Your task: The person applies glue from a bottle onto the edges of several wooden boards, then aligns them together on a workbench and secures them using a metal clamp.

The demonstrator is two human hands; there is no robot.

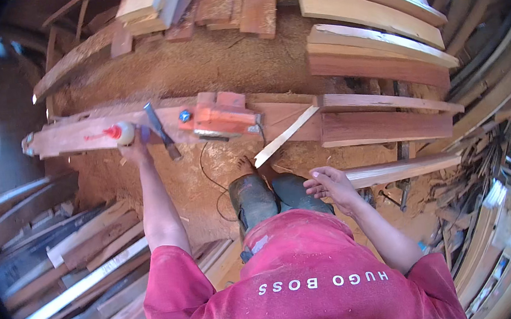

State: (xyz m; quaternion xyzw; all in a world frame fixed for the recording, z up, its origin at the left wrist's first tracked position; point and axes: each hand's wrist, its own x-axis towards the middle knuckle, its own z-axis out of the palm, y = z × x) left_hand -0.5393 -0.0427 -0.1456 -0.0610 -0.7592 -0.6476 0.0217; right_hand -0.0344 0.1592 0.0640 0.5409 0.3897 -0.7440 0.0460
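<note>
My left hand is wrapped round a white squeeze bottle with a red nozzle cap, over the left part of a long plank bench. The bottle tilts, its cap toward the left. Just right of it lies a dark blue tool with a brownish end; its kind is unclear. An orange power tool, apparently an electric planer, with a blue knob, rests farther right on the bench. Held at the right in front of my body, my right hand is empty, its fingers loosely bent and apart.
A pale thin wood strip leans at the bench's near edge. Stacked beams stand at the right, more boards at the far side. Timber piles fill the lower left. A black cord hangs near my legs. Sawdust covers the ground.
</note>
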